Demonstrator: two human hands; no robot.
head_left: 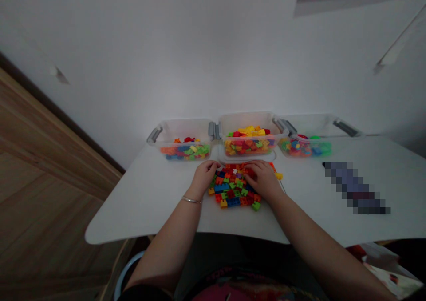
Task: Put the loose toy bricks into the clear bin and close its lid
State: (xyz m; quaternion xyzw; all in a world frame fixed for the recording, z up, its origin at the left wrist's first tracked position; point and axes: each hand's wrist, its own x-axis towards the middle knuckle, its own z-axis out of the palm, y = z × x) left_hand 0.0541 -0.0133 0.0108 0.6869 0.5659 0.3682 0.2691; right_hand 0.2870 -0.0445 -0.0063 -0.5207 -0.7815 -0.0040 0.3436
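Reaching with the right hand [265, 180], fingers bent, onto the far right part of a loose spread of multicoloured plastic toy bricks [232, 191], and holding the left hand [203, 176] curled at its far left edge; cannot tell whether gripping a brick with either. Laid on a smooth white surface [149, 203], just in front of a brick-filled clear plastic box [246, 119] standing between two similar boxes [184, 127].
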